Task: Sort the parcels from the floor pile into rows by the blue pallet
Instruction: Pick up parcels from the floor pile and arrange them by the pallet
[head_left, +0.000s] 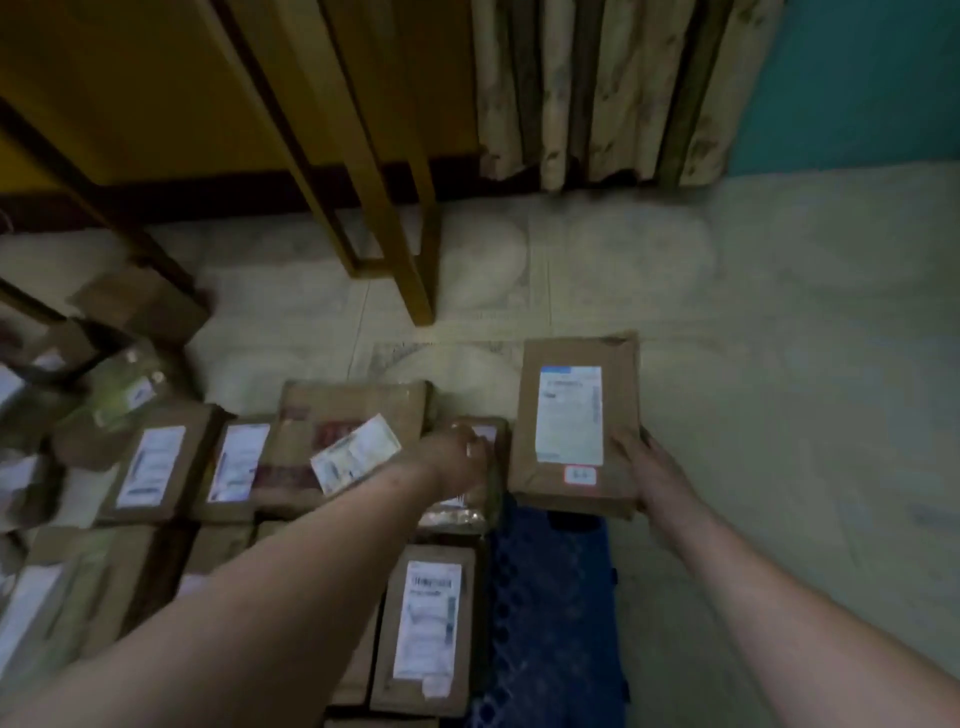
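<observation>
Pale patterned tile floor (597, 280), blurry. Right hand (655, 480) grips brown paper parcel (576, 421) at its near right corner: flat rectangle, label up, long axis pointing away, over blue perforated pallet (550, 613). Left hand (457, 462) on crinkly packet (467, 509); grip unclear.

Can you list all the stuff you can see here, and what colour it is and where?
held parcel: one, brown paper with white label, right of the rows
small parcel: one, brown and shiny, middle of the row
rowed parcels: several, blurred, brown with white labels, left and near side
blue pallet: one, blue, partly under the parcels
table legs: yellow-brown wood, behind
curtain: beige patterned, back wall
floor: pale tiles
left hand: on the small parcel, grip unclear
right hand: grips the held parcel's near right corner
</observation>
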